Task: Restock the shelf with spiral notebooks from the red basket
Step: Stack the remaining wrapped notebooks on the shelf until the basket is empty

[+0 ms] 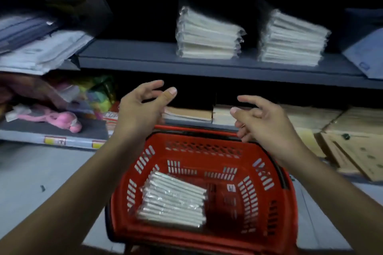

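Note:
A red basket (267, 209) stands on the floor below me, with a plastic-wrapped pack of spiral notebooks (174, 198) lying in its left half. On the grey shelf (145, 56) above stand two wrapped stacks of notebooks, one in the middle (207, 35) and one to its right (292, 41). My left hand (141, 109) and my right hand (267, 122) hover above the basket's far rim, palms facing each other, fingers loosely spread, holding nothing.
Wrapped paper goods (35, 47) pile up at the shelf's left end and a pale packet (366, 51) at its right. The lower shelf holds brown notebooks (190, 113), kraft envelopes (352, 147), a pink toy (64, 119) and colourful items (99, 93).

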`<state>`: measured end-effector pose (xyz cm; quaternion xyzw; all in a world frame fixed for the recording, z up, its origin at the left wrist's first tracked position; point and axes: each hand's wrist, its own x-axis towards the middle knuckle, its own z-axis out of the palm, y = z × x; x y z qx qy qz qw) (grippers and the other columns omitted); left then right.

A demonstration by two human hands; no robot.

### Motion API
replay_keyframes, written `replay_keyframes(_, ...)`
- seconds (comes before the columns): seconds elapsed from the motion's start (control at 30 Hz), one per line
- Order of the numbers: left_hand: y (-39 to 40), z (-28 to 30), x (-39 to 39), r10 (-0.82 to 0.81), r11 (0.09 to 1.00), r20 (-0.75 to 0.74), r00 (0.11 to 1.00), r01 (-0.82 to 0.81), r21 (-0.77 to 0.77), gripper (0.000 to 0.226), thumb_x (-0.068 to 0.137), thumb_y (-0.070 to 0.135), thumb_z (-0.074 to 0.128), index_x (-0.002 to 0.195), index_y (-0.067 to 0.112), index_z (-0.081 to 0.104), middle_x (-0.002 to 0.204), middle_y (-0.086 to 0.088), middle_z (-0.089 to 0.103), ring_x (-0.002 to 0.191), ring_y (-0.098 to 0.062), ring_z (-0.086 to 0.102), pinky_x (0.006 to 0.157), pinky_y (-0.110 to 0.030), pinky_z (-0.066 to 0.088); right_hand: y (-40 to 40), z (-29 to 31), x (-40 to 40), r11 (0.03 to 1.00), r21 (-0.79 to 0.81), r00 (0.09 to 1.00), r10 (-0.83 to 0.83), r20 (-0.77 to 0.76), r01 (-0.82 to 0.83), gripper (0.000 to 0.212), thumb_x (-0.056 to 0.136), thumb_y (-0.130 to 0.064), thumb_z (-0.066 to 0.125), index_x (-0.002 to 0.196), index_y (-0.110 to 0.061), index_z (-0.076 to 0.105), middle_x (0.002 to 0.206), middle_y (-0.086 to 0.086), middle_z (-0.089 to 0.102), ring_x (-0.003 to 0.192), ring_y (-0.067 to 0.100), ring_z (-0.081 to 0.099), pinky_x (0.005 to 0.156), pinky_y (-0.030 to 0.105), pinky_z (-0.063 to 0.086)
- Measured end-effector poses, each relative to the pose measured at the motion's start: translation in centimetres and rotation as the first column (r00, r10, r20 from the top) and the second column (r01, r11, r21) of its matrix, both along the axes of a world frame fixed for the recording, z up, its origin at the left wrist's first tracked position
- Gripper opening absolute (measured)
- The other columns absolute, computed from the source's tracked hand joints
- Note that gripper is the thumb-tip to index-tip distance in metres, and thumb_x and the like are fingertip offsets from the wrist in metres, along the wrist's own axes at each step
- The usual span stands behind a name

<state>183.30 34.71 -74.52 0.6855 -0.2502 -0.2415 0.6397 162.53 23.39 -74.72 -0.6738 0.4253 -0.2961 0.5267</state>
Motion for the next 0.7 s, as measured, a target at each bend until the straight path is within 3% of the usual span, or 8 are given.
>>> replay_keyframes(0.17, 3.0, -7.1, 0.4, -0.014, 0.985, -0.057, 0.998, 0.024, 0.173, 0.027, 0.083, 0.029, 0.08, 0.107, 0.023, 0.07, 0.085, 0.0, 0.071, 0.058, -0.005, 0.061, 0.057, -0.03, 0.053, 3.1, -6.2, -0.3, 0.974, 0.212, 0.979, 0.121, -0.167, -0.084, 0.028, 0.097, -0.026, 0.065, 0.123, -0.014, 0.063, 0.082, 0.016, 0.069, 0.062, 0.024, 0.065, 0.059, 0.036, 0.057)
replay_keyframes(0.27, 3.4, -10.4, 0.9, -0.034, 0.945, -0.089, 0.995, 0.061, 0.321, 0.036, 0.082, 0.029, 0.081, 0.113, 0.015, 0.069, 0.101, -0.012, 0.074, 0.067, -0.015, 0.063, 0.062, -0.035, 0.054, 3.7, -10.3, 0.1, 0.937, 0.346, 0.955, 0.141, -0.259, -0.044, 0.027, 0.098, -0.028, 0.062, 0.115, -0.007, 0.066, 0.078, 0.014, 0.065, 0.058, 0.023, 0.061, 0.055, 0.033, 0.055)
replay_keyframes(0.33, 3.2, -11.7, 1.3, -0.068, 0.909, -0.083, 0.994, 0.096, 0.406, 0.042, 0.083, 0.03, 0.08, 0.119, 0.013, 0.067, 0.103, -0.009, 0.071, 0.075, -0.017, 0.063, 0.067, -0.034, 0.055, 4.0, -12.9, 0.6, 0.902, 0.432, 0.928, 0.178, -0.326, -0.021, 0.031, 0.099, -0.031, 0.06, 0.111, -0.002, 0.065, 0.077, 0.012, 0.063, 0.056, 0.021, 0.058, 0.054, 0.03, 0.053)
replay_keyframes(0.47, 2.7, -14.1, 2.2, -0.102, 0.821, -0.082, 0.991, 0.13, 0.556, 0.045, 0.085, 0.03, 0.077, 0.124, 0.01, 0.065, 0.118, -0.011, 0.068, 0.106, -0.026, 0.066, 0.093, -0.037, 0.054, 4.8, -17.1, 1.6, 0.873, 0.487, 0.856, 0.264, -0.444, -0.016, 0.044, 0.096, -0.044, 0.061, 0.118, -0.006, 0.062, 0.086, 0.009, 0.068, 0.07, 0.02, 0.065, 0.063, 0.032, 0.059)
replay_keyframes(0.53, 2.3, -15.1, 2.3, -0.151, 0.76, -0.091, 0.984, 0.174, 0.626, 0.028, 0.091, 0.026, 0.071, 0.116, 0.013, 0.067, 0.109, -0.001, 0.065, 0.099, -0.018, 0.063, 0.084, -0.028, 0.05, 5.0, -18.6, 2.3, 0.88, 0.476, 0.845, 0.262, -0.465, -0.011, 0.049, 0.095, -0.047, 0.061, 0.118, -0.004, 0.063, 0.089, 0.006, 0.068, 0.079, 0.021, 0.066, 0.07, 0.035, 0.061)
replay_keyframes(0.6, 1.7, -16.2, 2.3, -0.277, 0.667, -0.059, 0.959, 0.236, 0.707, 0.007, 0.098, 0.022, 0.06, 0.094, 0.018, 0.065, 0.094, 0.001, 0.061, 0.083, -0.011, 0.059, 0.071, -0.02, 0.045, 5.2, -20.0, 3.0, 0.878, 0.476, 0.845, 0.226, -0.485, 0.038, 0.052, 0.095, -0.049, 0.06, 0.121, -0.004, 0.063, 0.099, 0.007, 0.068, 0.089, 0.023, 0.067, 0.073, 0.036, 0.061)
replay_keyframes(0.7, 2.2, -18.0, 2.0, -0.477, 0.495, -0.046, 0.878, 0.312, 0.811, 0.019, 0.101, 0.021, 0.053, 0.083, 0.019, 0.061, 0.089, -0.001, 0.064, 0.082, -0.015, 0.061, 0.066, -0.02, 0.045, 5.8, -21.4, 3.8, 0.777, 0.61, 0.866, 0.191, -0.462, 0.154, 0.055, 0.096, -0.053, 0.057, 0.131, -0.011, 0.059, 0.117, 0.01, 0.066, 0.093, 0.029, 0.065, 0.075, 0.038, 0.058)
